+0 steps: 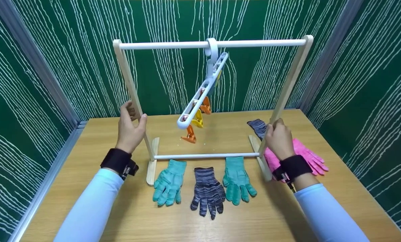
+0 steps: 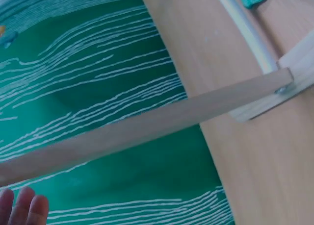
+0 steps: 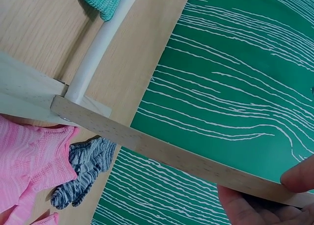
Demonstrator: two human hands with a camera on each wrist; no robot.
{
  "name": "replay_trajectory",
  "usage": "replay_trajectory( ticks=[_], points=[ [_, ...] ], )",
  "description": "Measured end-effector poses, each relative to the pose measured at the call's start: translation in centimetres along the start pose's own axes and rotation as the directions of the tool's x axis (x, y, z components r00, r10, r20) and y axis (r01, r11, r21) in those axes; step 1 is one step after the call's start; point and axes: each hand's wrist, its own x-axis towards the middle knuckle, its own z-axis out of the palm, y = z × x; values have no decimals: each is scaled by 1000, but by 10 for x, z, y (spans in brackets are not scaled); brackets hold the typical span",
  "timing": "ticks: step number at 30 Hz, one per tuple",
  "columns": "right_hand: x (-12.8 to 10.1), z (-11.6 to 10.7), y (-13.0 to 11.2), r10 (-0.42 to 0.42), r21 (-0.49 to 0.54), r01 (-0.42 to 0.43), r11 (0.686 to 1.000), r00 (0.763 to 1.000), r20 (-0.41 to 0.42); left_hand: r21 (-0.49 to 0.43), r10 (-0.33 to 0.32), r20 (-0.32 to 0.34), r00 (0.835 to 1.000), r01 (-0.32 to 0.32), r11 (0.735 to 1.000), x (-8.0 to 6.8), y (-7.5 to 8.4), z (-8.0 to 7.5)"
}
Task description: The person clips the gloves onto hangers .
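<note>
Left hand (image 1: 129, 129) and right hand (image 1: 279, 139) each grip 1 upright of the drying rack (image 1: 207, 43) standing on the surface (image 1: 119, 208). No readable labels. Gloves (image 1: 207, 191) lie in front.

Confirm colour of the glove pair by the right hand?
Pink, best seen in the head view.
</note>
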Motion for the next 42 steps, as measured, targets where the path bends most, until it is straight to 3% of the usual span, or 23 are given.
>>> replay_trajectory(
  ticks=[7, 11, 18, 25, 27, 35, 42],
  points=[
    [0, 0, 0, 7, 20, -7, 1000, 1000, 8, -4, 21, -24, 1000, -21, 1000, 0, 11, -9],
    [-1, 0, 0, 11, 33, -11, 999, 1000, 15, 14, 92, -79, 993, -91, 996, -1, 20, -12],
    [-1, 3, 2, -31, -21, 30, 999, 999, -41, 85, 288, -163, 944, -277, 957, -7, 34, -12],
    [0, 2, 1, -11, -5, 11, 1000, 1000, -18, 122, 396, -198, 897, -378, 918, -13, 48, -13],
    [0, 1, 1, -1, 5, 1, 1000, 1000, -7, 128, 412, -195, 890, -393, 911, -15, 52, -13],
    [-1, -1, 0, 24, 31, -25, 999, 999, 32, 99, 423, -129, 897, -413, 905, -22, 64, -13],
    [0, 0, 0, 8, 14, -8, 1000, 1000, 12, -54, 360, -18, 933, -360, 931, -28, 74, -12]
  ],
)
